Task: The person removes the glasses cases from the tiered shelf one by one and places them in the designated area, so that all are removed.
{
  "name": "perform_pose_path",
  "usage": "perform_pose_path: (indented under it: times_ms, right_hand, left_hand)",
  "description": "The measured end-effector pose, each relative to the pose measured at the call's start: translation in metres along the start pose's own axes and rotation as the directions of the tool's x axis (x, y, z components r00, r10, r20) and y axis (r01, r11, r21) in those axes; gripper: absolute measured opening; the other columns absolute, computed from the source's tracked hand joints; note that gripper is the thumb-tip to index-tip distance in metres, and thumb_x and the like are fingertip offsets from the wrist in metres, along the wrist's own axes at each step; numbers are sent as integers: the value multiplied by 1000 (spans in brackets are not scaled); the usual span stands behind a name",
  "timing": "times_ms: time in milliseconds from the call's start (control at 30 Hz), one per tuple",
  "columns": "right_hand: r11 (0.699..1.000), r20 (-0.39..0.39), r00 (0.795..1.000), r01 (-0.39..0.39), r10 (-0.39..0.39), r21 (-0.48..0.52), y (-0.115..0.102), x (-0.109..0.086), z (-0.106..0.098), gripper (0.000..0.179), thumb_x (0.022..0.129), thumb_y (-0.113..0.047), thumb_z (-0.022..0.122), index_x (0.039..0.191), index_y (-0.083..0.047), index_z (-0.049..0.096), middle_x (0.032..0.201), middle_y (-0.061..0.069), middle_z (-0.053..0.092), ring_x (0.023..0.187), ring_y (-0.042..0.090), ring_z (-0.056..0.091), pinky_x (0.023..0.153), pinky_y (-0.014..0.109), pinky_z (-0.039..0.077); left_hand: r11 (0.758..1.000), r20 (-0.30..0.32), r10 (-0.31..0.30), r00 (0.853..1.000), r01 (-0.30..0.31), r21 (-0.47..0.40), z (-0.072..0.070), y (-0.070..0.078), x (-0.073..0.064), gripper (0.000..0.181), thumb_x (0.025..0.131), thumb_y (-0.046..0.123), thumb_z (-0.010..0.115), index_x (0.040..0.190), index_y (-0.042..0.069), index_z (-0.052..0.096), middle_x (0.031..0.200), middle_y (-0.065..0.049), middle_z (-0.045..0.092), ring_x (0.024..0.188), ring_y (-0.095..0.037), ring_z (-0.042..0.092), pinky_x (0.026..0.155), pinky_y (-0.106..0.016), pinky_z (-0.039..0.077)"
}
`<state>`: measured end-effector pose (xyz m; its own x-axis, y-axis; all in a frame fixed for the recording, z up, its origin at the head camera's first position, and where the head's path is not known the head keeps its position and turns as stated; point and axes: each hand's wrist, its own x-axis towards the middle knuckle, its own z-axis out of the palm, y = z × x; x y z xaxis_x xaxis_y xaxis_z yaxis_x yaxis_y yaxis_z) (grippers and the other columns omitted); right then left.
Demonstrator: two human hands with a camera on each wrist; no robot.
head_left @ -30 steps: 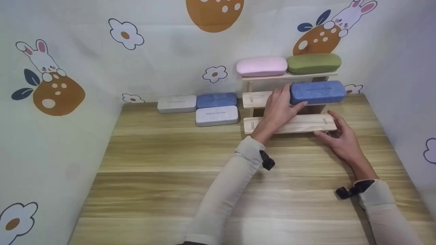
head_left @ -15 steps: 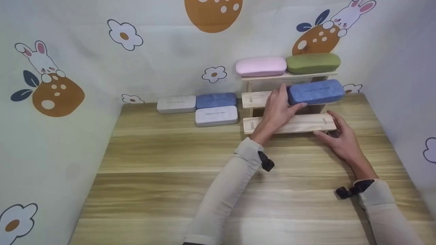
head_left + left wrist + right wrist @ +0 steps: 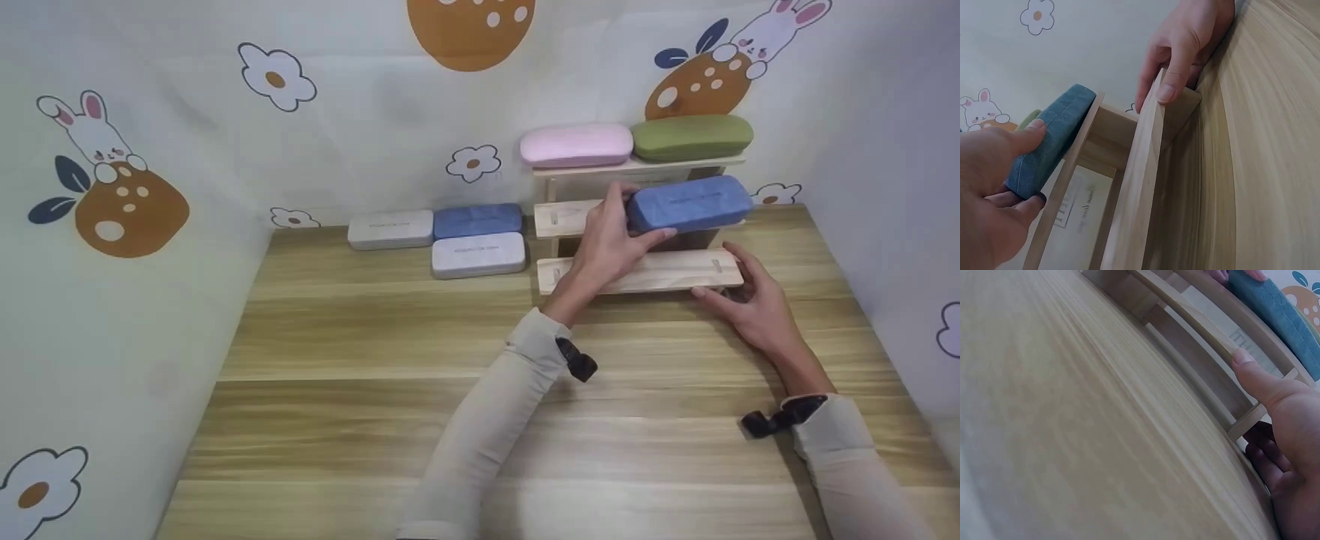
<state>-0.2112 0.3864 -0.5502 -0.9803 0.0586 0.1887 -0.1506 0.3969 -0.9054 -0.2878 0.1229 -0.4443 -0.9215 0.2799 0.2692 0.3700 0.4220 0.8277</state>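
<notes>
My left hand (image 3: 606, 244) grips the left end of a blue glasses case (image 3: 690, 202) at the middle tier of a small stepped wooden rack (image 3: 660, 271). In the left wrist view, the thumb lies on top of the blue case (image 3: 1053, 138) and fingertips are under its near end. The case sits slightly askew to the shelf, its far end close to the board. My right hand (image 3: 757, 304) holds the rack's lowest board at its right end. In the right wrist view, the right thumb (image 3: 1244, 359) presses the board's front edge, with the other fingers behind the rack's side.
A pink glasses case (image 3: 576, 145) and a green glasses case (image 3: 691, 138) lie side by side on the top tier. Left of the rack, a grey case (image 3: 390, 229), another blue case (image 3: 477, 220) and a white case (image 3: 478, 255) lie on the wooden table (image 3: 360, 420).
The blue case has shifted a little to the left and turned slightly, along with my left hand. My right hand stays at the end of the lowest board.
</notes>
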Motion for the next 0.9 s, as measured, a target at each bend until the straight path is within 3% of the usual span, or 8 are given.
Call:
perform_pose_path:
  times_ms: [200,333,500,900]
  right_hand:
    - [1000,9,1000,0,0,-21,0,0,-2,90,94,-11,85,169,-11,35,151,23,58,124,-6,61,106,3,46]
    - [1000,11,1000,-17,17,-12,1,-1,-3,91,94,-11,86,169,-12,34,155,23,56,127,-6,59,108,2,44]
    - [1000,23,1000,-1,2,-15,2,1,-2,93,95,-12,85,170,-9,31,157,30,53,131,-5,58,110,2,44]
    - [1000,7,1000,-11,12,-6,1,1,-1,91,93,-9,86,169,-12,35,153,22,58,127,-7,60,110,3,44]
  left_hand:
    - [993,-29,-20,999,17,-115,-3,-4,-5,75,83,29,97,141,12,53,143,-9,72,130,-9,68,104,-11,55]
    - [972,-29,-55,998,47,-229,-4,-6,-8,74,80,22,99,139,10,55,144,-12,71,133,-11,68,106,-10,54]
    - [950,-48,-87,995,68,-305,-10,-8,-12,75,78,17,100,139,9,57,145,-12,71,135,-12,68,109,-12,54]
    - [865,-51,-129,990,87,-495,-34,-23,-27,75,75,11,100,139,10,59,147,-12,68,141,-16,63,118,-21,51]
